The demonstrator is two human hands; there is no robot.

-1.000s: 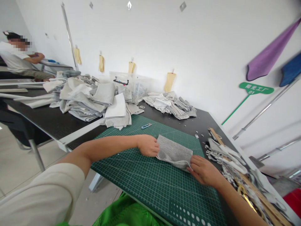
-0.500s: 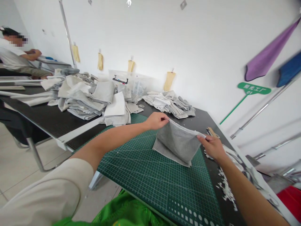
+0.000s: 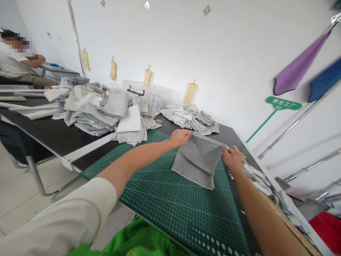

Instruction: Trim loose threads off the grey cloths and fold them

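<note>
A grey cloth (image 3: pixel 198 160) is stretched by its far edge between my two hands, its near edge lying on the green cutting mat (image 3: pixel 160 192). My left hand (image 3: pixel 180 138) pinches the far left corner. At the far right corner, my right hand (image 3: pixel 232 159) grips the same edge with its fingers closed. Faint creases run across the cloth.
A large pile of grey and white cloths (image 3: pixel 98 108) lies at the left, a smaller pile (image 3: pixel 189 117) by the wall. A clear plastic box (image 3: pixel 160 94) stands behind. Scraps (image 3: pixel 261 179) lie at the right edge. Another person (image 3: pixel 16 64) sits far left.
The cloth is pulled flatter and straighter, with its front face more spread out. My right hand has shifted slightly left and down; both hands still hold the edge.
</note>
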